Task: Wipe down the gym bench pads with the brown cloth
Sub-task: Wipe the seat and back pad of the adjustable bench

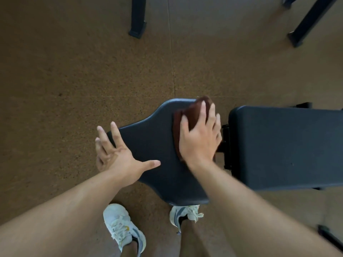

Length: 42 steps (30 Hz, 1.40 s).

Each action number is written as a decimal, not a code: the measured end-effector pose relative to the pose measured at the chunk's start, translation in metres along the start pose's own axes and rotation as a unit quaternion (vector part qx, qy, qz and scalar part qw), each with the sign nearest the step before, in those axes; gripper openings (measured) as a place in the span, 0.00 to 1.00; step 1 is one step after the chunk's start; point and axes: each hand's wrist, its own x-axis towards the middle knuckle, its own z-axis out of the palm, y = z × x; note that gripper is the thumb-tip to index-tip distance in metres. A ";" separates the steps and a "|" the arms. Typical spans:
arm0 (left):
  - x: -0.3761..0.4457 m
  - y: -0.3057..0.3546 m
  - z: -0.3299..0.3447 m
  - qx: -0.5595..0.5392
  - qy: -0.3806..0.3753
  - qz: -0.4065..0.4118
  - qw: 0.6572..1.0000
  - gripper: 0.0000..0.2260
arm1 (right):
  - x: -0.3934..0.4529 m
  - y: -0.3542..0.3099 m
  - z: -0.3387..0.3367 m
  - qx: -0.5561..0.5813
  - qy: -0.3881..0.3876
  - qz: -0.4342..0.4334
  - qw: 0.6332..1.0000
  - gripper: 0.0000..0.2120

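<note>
brown cloth point(191, 115): soft, light, bunches; we press it flat on seat pad point(157, 145) | right hand point(199, 138) spread on cloth | left hand point(115, 154) released, steadying surface edge

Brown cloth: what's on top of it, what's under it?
The right hand presses flat on the brown cloth, fingers spread. Under the cloth is the seat pad, at its end nearest the back pad. The pad surface beneath it is hidden.

Speckled brown floor point(74, 71) with a thin seam; two dark legs point(138, 17), perhaps equipment frames, stand beyond.
</note>
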 end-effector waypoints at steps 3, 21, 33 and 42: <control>0.001 0.006 -0.002 0.004 -0.014 -0.016 1.000 0.72 | 0.071 -0.028 -0.008 0.040 -0.021 0.030 0.999 0.30; 0.005 0.022 -0.016 -0.009 -0.081 -0.077 0.994 0.76 | 0.003 0.024 -0.014 0.124 0.015 0.188 0.974 0.32; 0.004 0.022 -0.012 -0.014 -0.059 -0.095 0.994 0.78 | 0.060 -0.088 0.001 -0.161 -0.219 -0.432 0.860 0.23; 0.003 0.015 -0.008 -0.013 -0.056 -0.070 0.996 0.76 | 0.042 0.005 -0.022 -0.042 -0.051 -0.234 0.970 0.25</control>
